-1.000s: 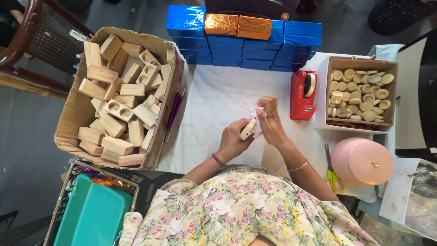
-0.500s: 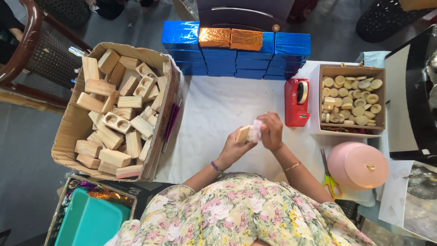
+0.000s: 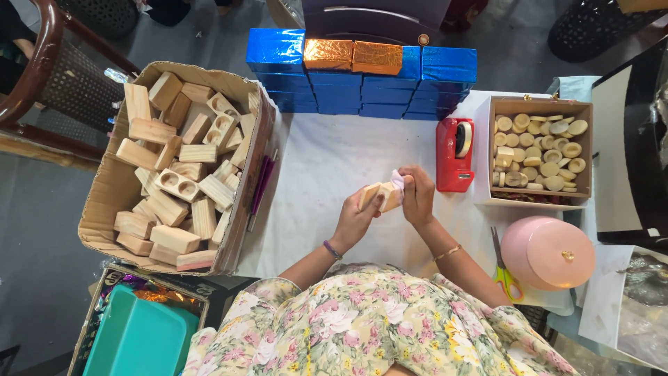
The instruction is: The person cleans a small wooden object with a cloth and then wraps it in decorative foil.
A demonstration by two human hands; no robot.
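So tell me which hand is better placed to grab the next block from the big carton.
Left, probably. The left hand holds the wooden block on the side nearer the carton of wooden blocks. The right hand presses a cloth to it, beside the red tape dispenser.

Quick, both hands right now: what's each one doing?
Left hand: closed on the wooden block.
Right hand: closed, pressing a pale cloth against the same block.
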